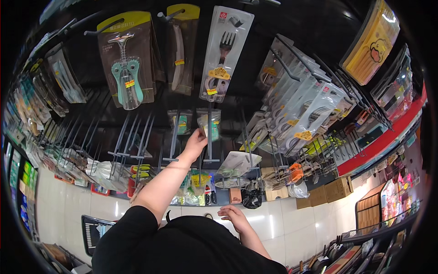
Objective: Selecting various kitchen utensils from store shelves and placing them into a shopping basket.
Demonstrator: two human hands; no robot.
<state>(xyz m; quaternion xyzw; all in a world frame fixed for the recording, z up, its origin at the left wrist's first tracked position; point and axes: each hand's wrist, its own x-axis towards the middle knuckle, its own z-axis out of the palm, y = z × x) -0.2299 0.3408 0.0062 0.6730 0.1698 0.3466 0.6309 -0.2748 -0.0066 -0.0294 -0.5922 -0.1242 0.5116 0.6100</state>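
Note:
My left hand (196, 141) reaches up to the rack and pinches the lower left edge of a small clear plastic packet (211, 127) with a teal item inside. The packet is at a long metal display hook (210, 150); whether it hangs freely on it is hard to tell. Just left of it, a similar teal packet (182, 122) is by another hook. Above hangs a blister-packed fork (226, 51). My right hand (233, 216) is low in front of my body, fingers loosely curled and apart, holding nothing.
Bare hooks (131, 137) jut out at left. A carded corkscrew (128, 75) hangs upper left, and packed cutlery (314, 113) crowds the right. Below are a black plastic bag (252, 197), cardboard boxes (337, 190) and a dark shopping basket (89, 236) on the tiled floor (273, 222).

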